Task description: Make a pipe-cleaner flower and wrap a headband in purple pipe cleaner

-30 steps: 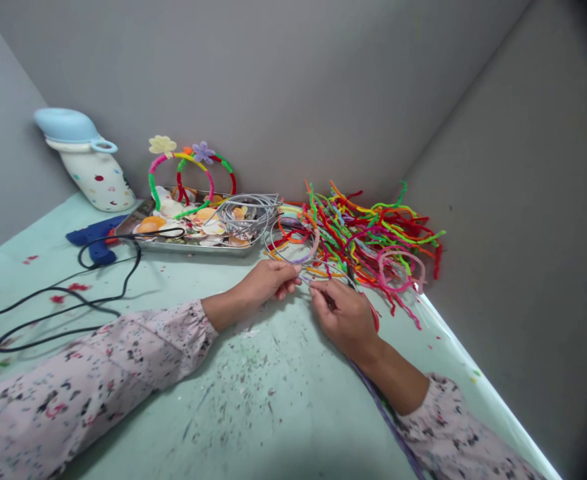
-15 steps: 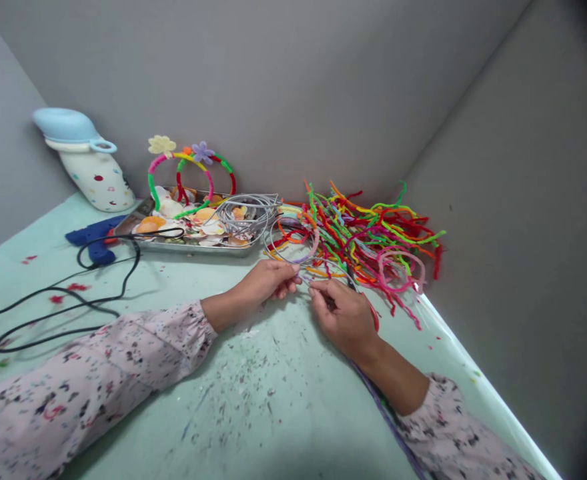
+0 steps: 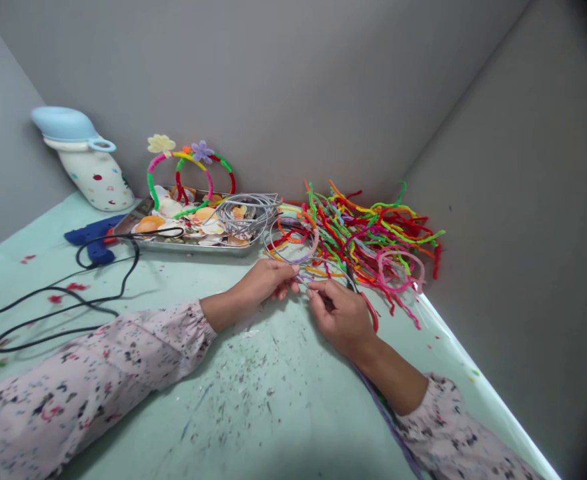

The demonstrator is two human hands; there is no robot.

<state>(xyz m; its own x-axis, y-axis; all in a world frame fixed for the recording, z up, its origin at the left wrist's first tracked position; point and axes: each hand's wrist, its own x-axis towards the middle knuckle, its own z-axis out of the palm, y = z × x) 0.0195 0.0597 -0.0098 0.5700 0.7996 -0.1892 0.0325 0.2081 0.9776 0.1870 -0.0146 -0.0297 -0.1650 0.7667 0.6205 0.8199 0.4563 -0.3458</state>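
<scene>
Two hands are working just apart above the table [image 3: 253, 427]: the left hand [image 3: 273, 281] is pinching a thin grey wire [image 3: 303, 283], and the right hand [image 3: 342, 312], fingers curled, is gripping close beside it, apparently on the same piece. The wire is spanning the gap between them, before the fuzzy sticks [image 3: 368, 230]. Two hoops [image 3: 150, 181] in the tray [image 3: 198, 250] are standing covered in colour and topped with flowers [image 3: 161, 143], whereas the held wire is showing mostly bare grey and looking unfinished, the hands hiding part of it. Against the earlier frame, both hands are keeping nearly the same position and grip, the tray showing no clear change
</scene>
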